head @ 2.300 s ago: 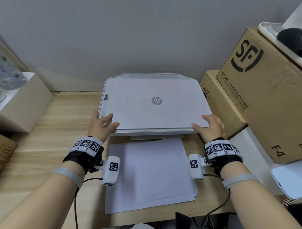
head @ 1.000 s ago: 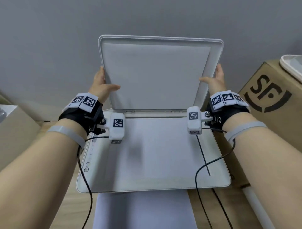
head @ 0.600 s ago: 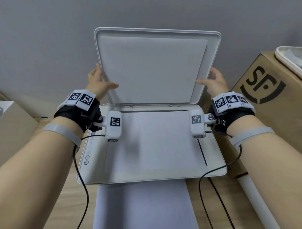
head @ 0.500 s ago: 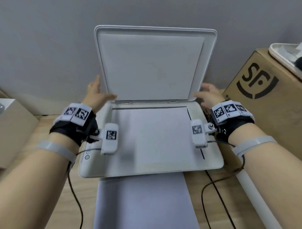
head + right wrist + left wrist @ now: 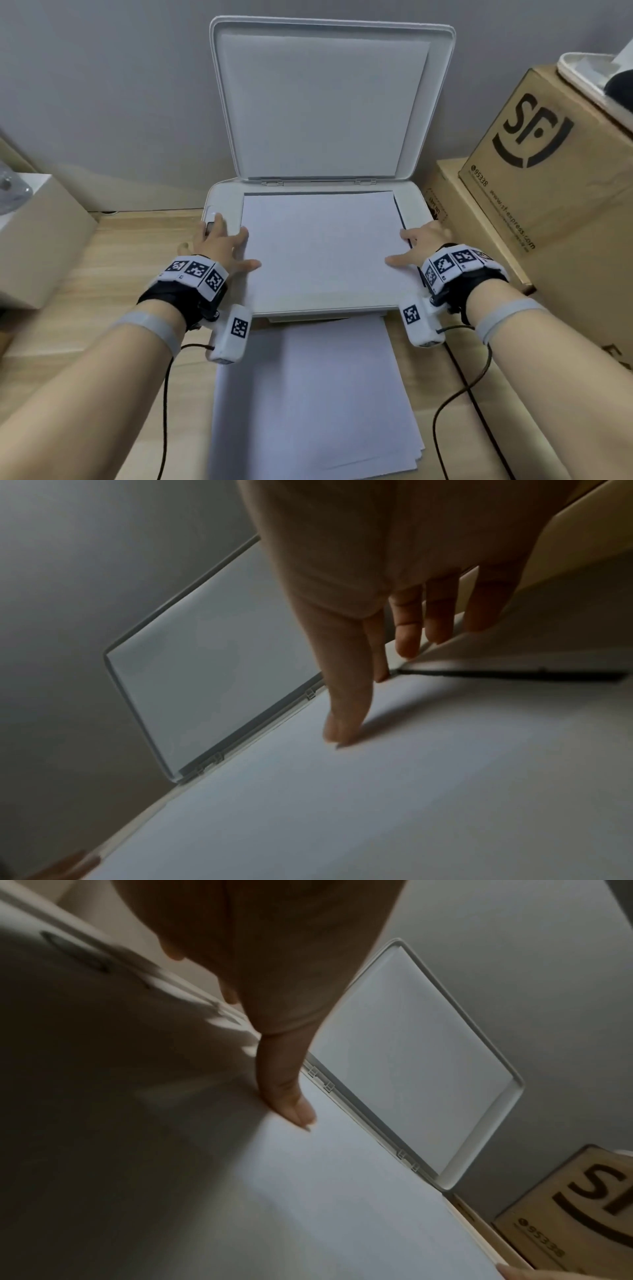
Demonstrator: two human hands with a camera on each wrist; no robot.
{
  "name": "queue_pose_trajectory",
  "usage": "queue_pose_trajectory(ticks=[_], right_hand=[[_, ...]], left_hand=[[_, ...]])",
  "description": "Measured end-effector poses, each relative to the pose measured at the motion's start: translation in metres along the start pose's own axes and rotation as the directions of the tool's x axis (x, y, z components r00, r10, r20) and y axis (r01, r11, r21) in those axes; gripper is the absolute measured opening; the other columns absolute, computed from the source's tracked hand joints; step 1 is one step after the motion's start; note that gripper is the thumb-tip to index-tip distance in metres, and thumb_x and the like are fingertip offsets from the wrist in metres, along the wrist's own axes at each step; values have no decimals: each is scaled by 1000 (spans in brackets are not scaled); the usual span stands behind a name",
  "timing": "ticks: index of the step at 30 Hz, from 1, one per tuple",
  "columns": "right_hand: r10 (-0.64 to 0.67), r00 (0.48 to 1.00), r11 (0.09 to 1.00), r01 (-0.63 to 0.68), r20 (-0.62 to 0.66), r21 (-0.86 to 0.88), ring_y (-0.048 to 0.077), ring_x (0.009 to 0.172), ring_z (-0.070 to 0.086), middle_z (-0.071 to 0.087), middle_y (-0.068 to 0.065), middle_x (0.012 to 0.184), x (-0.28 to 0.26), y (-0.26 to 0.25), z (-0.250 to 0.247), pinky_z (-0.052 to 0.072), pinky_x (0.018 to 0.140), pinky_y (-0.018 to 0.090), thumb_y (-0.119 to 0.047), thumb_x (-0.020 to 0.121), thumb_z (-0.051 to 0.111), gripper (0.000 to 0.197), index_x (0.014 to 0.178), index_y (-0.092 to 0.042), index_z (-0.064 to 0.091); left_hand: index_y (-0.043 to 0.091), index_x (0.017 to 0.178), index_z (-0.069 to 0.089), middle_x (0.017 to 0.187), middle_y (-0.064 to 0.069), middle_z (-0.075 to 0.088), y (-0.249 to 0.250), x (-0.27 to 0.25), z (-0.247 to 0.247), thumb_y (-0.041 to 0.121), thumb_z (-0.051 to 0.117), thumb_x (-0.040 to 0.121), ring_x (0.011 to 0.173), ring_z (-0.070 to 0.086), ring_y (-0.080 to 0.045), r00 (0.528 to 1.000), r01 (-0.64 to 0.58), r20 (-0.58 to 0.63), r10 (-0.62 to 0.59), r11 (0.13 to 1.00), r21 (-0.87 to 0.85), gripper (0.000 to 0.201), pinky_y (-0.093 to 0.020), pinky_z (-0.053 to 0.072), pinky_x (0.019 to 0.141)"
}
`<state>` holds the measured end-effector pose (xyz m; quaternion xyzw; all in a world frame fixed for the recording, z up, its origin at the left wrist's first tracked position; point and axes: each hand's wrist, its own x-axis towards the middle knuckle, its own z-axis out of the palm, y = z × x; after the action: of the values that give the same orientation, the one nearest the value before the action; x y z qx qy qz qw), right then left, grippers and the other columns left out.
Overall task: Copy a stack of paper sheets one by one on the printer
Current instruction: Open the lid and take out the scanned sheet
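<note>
The white printer (image 5: 224, 195) stands at the back of the desk with its lid (image 5: 325, 102) raised upright against the wall. A white sheet (image 5: 325, 246) lies on the scanner bed. My left hand (image 5: 222, 246) hovers at the sheet's left edge, fingers spread, thumb (image 5: 287, 1096) over the paper. My right hand (image 5: 418, 246) is at the sheet's right edge, fingers straight, thumb (image 5: 342, 718) touching the paper. Neither hand holds anything. The paper stack (image 5: 315, 404) lies on the desk in front of the printer.
Cardboard boxes (image 5: 548, 178) crowd the printer's right side, with a white tray (image 5: 582, 75) on top. A beige box (image 5: 37, 236) sits at the left. Wrist camera cables (image 5: 442, 411) trail over the wooden desk (image 5: 102, 308).
Both hands lifted the lid until it stood upright, let go of it, and came down to the left and right edges of the sheet on the scanner bed.
</note>
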<state>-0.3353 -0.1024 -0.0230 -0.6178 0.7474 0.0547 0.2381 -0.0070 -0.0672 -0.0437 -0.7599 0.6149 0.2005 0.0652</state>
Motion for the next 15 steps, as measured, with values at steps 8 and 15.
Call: queue_pose_trajectory(ticks=[8,15], right_hand=[[-61,990,976,85,-125,199,19,87,57,67,4,103,-2,-3,10,40,73,24,-23,74,78,30,101,-13,69],[27,987,603,110,-157,790,22,82,60,60,9,102,-26,5,7,49,65,24,4,79,69,36,108,-15,58]], left_hand=[[39,125,59,154,14,25,3,-6,8,45,70,80,141,17,-23,986,-38,-169,5,980,-197,47,-44,17,108],[25,127,60,83,-1,57,-5,-21,10,16,75,79,82,52,-17,954,-221,-298,-6,658,-720,51,-27,42,79]])
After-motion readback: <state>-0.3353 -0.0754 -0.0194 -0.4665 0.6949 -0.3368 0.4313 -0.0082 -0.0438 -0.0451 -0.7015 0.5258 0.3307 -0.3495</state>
